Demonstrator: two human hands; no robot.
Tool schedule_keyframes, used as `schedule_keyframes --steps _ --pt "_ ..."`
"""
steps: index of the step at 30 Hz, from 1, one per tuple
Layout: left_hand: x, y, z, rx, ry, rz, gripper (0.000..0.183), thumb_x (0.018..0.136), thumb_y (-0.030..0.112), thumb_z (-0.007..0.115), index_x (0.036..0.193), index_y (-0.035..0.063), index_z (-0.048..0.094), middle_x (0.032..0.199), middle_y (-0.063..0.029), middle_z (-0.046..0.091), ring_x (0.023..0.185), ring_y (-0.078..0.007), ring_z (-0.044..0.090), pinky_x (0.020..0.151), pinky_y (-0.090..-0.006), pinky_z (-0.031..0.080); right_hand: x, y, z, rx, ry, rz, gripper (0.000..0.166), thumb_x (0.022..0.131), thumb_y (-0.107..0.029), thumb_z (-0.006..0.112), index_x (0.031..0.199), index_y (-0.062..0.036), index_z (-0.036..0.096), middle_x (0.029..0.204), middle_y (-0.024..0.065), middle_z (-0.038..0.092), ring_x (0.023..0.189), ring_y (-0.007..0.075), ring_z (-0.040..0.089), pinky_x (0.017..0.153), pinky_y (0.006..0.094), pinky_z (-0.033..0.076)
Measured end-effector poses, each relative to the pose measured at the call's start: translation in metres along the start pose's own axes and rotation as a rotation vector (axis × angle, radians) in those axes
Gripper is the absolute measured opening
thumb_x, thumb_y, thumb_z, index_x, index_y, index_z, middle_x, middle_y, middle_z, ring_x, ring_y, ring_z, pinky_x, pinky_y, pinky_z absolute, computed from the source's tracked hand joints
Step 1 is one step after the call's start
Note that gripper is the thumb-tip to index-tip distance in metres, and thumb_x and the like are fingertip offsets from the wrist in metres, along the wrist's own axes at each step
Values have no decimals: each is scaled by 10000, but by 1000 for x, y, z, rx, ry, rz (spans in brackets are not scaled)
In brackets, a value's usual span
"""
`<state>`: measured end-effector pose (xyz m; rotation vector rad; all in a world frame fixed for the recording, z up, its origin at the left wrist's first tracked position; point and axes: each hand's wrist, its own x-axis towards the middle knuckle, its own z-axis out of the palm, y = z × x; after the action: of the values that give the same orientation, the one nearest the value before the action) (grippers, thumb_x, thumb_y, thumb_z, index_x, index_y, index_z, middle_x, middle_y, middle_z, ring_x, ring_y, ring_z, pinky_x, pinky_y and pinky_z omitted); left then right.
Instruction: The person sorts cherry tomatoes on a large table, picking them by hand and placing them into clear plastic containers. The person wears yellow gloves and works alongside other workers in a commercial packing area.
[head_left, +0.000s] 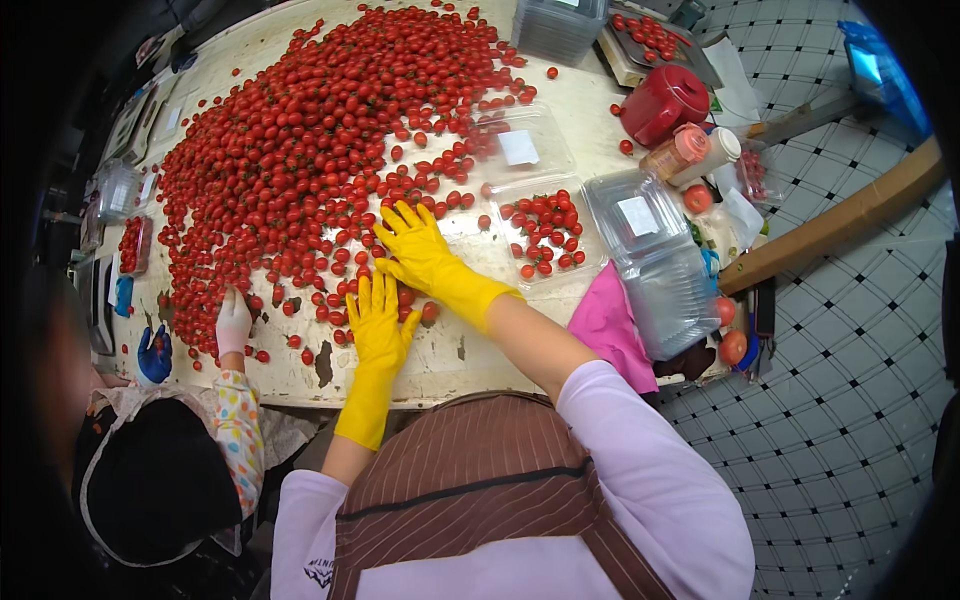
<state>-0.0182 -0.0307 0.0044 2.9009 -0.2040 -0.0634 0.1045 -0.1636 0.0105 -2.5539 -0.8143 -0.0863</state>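
My left hand (375, 322), in a yellow rubber glove, lies with fingers apart over loose cherry tomatoes (341, 319) near the table's front. Just above and to its right, my right hand (416, 251) wears a matching glove; its spread fingers touch the near fringe of a large heap of cherry tomatoes (300, 135). Neither hand grips anything that I can see, though the undersides of both are hidden. To the right of my right hand is an open clear plastic clamshell box (510, 255), its base partly filled with tomatoes and its labelled lid (551, 142) folded back.
A co-worker's white-gloved hand (233, 322) and blue-gloved hand (155, 356) are among tomatoes at left. Stacked clear boxes (664, 292), a pink cloth (611, 330), bottles (679, 150) and a red kettle-like vessel (664, 105) stand at right. A scale (660, 45) bears tomatoes.
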Motion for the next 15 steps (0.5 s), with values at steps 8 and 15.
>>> schedule_keyframes --steps 8,15 --pt "-60 -5 17 -61 54 162 836 829 407 726 1512 59 393 1604 -154 317 1496 -371 238 1215 -579 77 -73 -23 9 124 -12 -85 524 943 -275 567 1428 -90 500 1511 137 456 1451 330 339 1199 548 198" --pt "-69 -4 -19 -303 -27 355 647 812 314 753 1375 71 546 1495 -170 465 1420 -411 363 1198 -545 205 -122 -9 7 104 -47 -154 477 923 -242 595 1356 -47 559 1420 126 552 1392 324 425 1157 538 280"
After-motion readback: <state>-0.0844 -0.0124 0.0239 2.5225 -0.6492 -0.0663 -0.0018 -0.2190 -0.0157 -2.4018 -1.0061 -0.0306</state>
